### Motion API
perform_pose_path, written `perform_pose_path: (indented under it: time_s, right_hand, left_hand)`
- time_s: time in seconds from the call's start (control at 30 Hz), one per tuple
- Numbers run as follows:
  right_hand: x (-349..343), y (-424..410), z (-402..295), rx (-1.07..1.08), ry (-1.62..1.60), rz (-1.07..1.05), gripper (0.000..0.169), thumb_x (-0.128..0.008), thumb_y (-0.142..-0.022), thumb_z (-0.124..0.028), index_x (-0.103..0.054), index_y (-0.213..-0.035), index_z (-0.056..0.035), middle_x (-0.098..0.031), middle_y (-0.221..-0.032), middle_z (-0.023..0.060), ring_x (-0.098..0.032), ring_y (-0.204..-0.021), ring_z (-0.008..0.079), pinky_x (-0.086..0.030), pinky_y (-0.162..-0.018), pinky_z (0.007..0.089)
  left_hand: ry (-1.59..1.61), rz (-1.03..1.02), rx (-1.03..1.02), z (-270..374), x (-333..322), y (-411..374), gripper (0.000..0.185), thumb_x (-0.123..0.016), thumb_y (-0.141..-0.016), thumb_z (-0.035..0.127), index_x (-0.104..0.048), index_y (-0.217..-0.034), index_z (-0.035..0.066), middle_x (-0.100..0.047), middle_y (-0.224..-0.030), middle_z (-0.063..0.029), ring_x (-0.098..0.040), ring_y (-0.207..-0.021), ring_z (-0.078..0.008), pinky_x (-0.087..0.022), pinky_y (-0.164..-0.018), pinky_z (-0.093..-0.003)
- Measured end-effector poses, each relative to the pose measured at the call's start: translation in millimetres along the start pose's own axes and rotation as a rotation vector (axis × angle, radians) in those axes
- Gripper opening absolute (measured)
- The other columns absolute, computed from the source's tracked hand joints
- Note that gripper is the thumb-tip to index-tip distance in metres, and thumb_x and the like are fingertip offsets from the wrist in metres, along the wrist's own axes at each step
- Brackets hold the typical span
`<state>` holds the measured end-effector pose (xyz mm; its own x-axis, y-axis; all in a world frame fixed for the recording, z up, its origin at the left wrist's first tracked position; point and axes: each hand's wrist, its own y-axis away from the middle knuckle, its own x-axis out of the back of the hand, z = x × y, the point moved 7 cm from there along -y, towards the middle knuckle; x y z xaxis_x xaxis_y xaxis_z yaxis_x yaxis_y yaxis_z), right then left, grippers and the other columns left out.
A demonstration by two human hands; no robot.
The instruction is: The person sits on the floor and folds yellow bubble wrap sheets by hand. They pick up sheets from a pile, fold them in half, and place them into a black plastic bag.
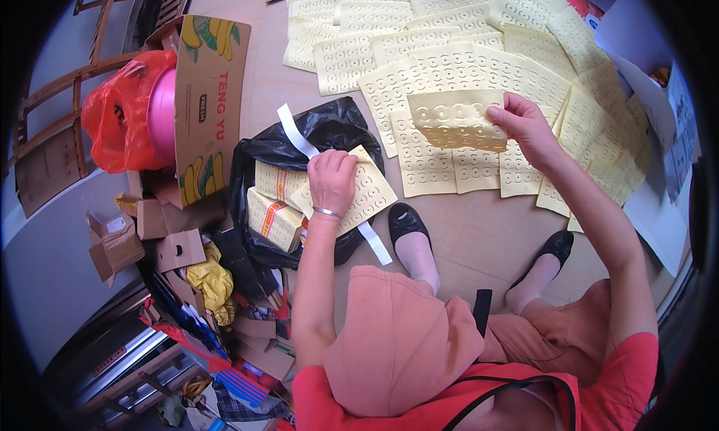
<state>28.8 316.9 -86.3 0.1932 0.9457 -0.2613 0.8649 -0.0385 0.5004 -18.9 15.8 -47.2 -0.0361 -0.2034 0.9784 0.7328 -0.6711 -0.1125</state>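
My right hand (525, 125) pinches the right edge of a yellow perforated paper sheet (458, 116), lifted above many like sheets (466, 68) spread overlapping on the floor. My left hand (332, 178) rests on a stack of the same yellow paper (365, 198), its fingers at the upper edge; the thumb side is partly hidden. A white paper strip (295, 132) passes under this stack and comes out at its lower right. The stack lies over an opened black plastic bag (331, 119). Inside the bag are yellow paper bundles (275, 220) with printed pink and yellow bands.
A banana carton (210, 111) stands at the left beside a pink tub (163, 116) in a red plastic bag (121, 116). Below are small cardboard boxes (115, 245) and crumpled yellow plastic (210, 282). My black shoes (405, 223) are near the sheets. White card (663, 223) leans at the right.
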Motion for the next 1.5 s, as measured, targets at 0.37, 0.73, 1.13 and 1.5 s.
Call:
perform_pose_path:
  time_s: [0.37,0.73,1.13,1.5]
  right_hand:
    - [3,-3,12,-0.02,-0.079,0.047,0.017,-0.066,-0.082,-0.023,-0.056,-0.074,-0.0105,-0.051,-0.066,-0.0068,-0.038,-0.056,0.0009,-0.03,-0.052,0.0182]
    - [6,-6,20,-0.038,-0.082,0.078,0.02,-0.066,-0.082,-0.023,-0.053,-0.071,-0.0114,-0.05,-0.064,-0.0071,-0.039,-0.055,0.0005,-0.03,-0.05,0.0179]
    - [1,-3,7,0.043,-0.019,0.055,0.018,-0.066,-0.081,-0.024,-0.057,-0.075,-0.0095,-0.056,-0.071,-0.0041,-0.045,-0.063,0.0033,-0.036,-0.06,0.02]
    - [-26,-7,-2,0.055,-0.211,-0.003,0.014,-0.057,-0.088,-0.022,-0.055,-0.084,-0.009,-0.053,-0.074,-0.005,-0.043,-0.062,0.001,-0.035,-0.054,0.018]
  left_hand:
    - [-0.089,0.052,0.04,1,-7,5,0.039,-0.071,-0.068,0.014,-0.062,-0.105,0.007,-0.057,-0.088,-0.0041,-0.054,-0.087,-0.0222,-0.039,-0.08,-0.0367]
    - [-0.021,0.162,0.046,4,-4,12,0.028,-0.07,-0.069,0.009,-0.064,-0.096,0.006,-0.06,-0.091,-0.0044,-0.055,-0.085,-0.0225,-0.041,-0.077,-0.0352]
    - [0.36,0.206,0.179,6,47,-17,0.013,-0.061,-0.07,0.0,-0.054,-0.079,0.005,-0.059,-0.09,-0.009,-0.054,-0.089,-0.0275,-0.039,-0.082,-0.0364]
    - [1.183,0.208,0.296,18,36,-65,0.009,-0.048,-0.086,-0.005,-0.047,-0.092,0.002,-0.056,-0.107,-0.0136,-0.054,-0.1,-0.0187,-0.042,-0.088,-0.0291]
